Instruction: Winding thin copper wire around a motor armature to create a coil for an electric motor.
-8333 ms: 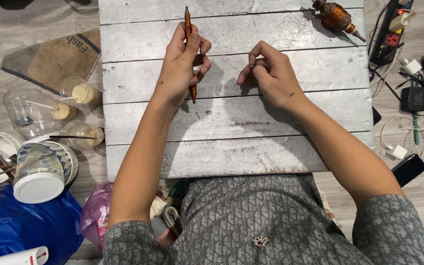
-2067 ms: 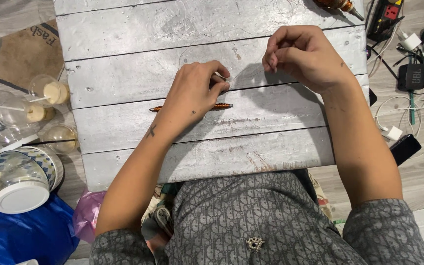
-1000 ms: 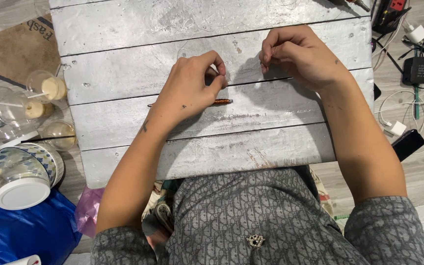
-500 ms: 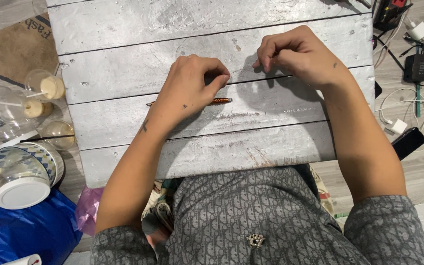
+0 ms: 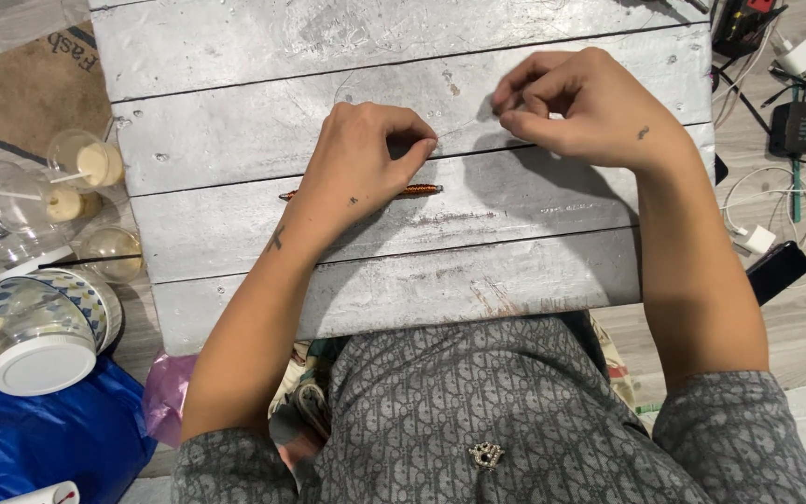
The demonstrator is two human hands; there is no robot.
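Observation:
My left hand (image 5: 366,161) rests on the grey wooden board (image 5: 235,140), fingertips pinched together at its right side. My right hand (image 5: 582,107) hovers a little to the right and further back, thumb and fingers also pinched. A very thin, almost clear thread (image 5: 464,127) runs faintly between the two pinches and loops back over the board. A slim orange-brown stick-shaped tool (image 5: 414,189) lies flat on the board, its middle hidden beneath my left hand.
Left of the board stand clear plastic cups (image 5: 86,161), a patterned bowl (image 5: 86,299), a jar with a white lid (image 5: 41,359) and a blue bag (image 5: 39,439). To the right lie white cables (image 5: 757,233), a black speaker (image 5: 799,126) and a dark phone (image 5: 776,271).
The tool, earlier held in my left hand, now lies flat on the board. Over the last second my hands have stayed pinched, and the right one has drawn slightly away from the left.

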